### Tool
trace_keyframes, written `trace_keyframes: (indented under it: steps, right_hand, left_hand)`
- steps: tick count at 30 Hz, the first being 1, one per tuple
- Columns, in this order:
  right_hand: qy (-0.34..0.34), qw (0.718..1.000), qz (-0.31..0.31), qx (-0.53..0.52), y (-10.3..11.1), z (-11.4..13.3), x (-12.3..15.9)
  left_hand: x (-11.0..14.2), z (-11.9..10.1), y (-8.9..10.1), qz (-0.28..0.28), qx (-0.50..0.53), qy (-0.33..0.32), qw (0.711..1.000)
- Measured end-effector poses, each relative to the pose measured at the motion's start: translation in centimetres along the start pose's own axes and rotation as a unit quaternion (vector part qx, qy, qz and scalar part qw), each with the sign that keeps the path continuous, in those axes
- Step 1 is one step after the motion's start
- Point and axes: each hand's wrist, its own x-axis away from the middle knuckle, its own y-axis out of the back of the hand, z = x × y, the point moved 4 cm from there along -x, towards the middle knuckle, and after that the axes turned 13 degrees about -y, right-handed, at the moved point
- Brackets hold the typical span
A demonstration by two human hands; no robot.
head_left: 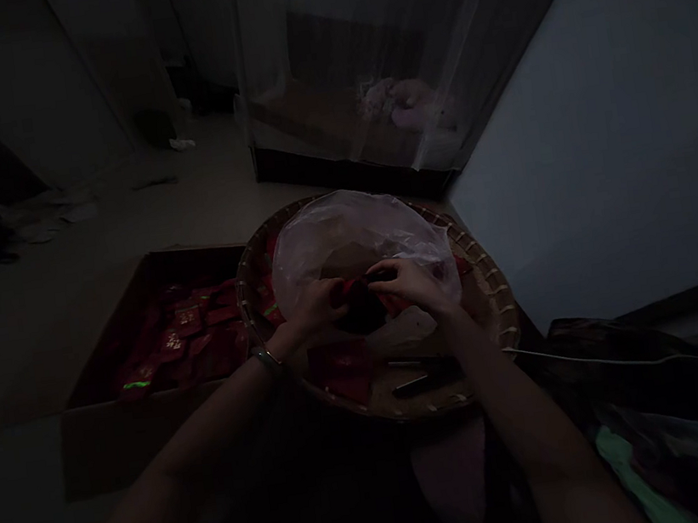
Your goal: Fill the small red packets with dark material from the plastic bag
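My left hand (320, 306) and my right hand (407, 284) meet over a round woven bamboo tray (487, 303), both pinching a small red-and-dark item (360, 299) whose exact form is too dim to tell. A clear plastic bag (346, 240) bulges just beyond my fingers and partly covers the tray. Below my hands lies a red paper packet (342, 371). Nearer my right forearm rests a slim black tool (425, 378), its kind unclear in the dark. A metal bracelet (267, 360) circles my left wrist.
Left of the tray, an open cardboard box (153, 433) holds several red packets with gold marks. A white cable (599, 360) runs right across dark cloth. A mesh net (354, 55) hangs beyond the tray, and a pale wall (592, 152) rises on the right.
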Motion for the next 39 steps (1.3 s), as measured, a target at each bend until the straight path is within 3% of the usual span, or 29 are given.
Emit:
trace_keyframes:
  steps: [5, 11, 14, 17, 21, 25, 31, 35, 39]
  right_hand:
    - [0.025, 0.998, -0.006, 0.052, -1.3, 1.0, 0.0]
    - [-0.026, 0.998, 0.028, -0.051, -2.3, 0.7, 0.3]
    - [-0.036, 0.996, 0.01, -0.076, -2.4, -0.2, 0.1]
    - [0.006, 0.999, -0.033, 0.031, -2.8, -1.1, 0.1]
    - [0.06, 0.978, -0.063, 0.189, -4.0, -1.9, 0.1]
    - [0.06, 0.981, -0.072, 0.173, -3.5, -2.1, 0.0]
    - [0.03, 0.994, -0.038, 0.096, -1.8, -2.0, 0.7]
    - [0.018, 0.993, -0.068, 0.092, -1.7, -2.1, 1.0]
    - [-0.004, 0.998, -0.032, 0.053, -1.9, -2.5, 0.9]
  left_hand:
    - [-0.2, -0.2, 0.1, 0.005, 0.004, 0.023, 1.0]
    - [-0.2, -0.3, 0.1, 0.001, 0.033, 0.003, 0.999]
    - [-0.1, -0.2, 0.0, -0.011, 0.036, 0.001, 0.999]
    - [-0.2, -0.4, 0.0, -0.012, 0.038, 0.003, 0.999]
    - [-0.2, -0.5, -0.1, -0.003, 0.017, 0.009, 1.0]
    - [0.2, 0.4, -0.2, 0.002, 0.021, 0.024, 0.999]
    - [0.9, 1.4, -1.0, 0.08, 0.243, 0.112, 0.96]
    - [0.8, 0.3, -0.7, 0.118, 0.246, 0.138, 0.952]
    - [0.9, -0.3, -0.5, 0.152, 0.279, 0.131, 0.939]
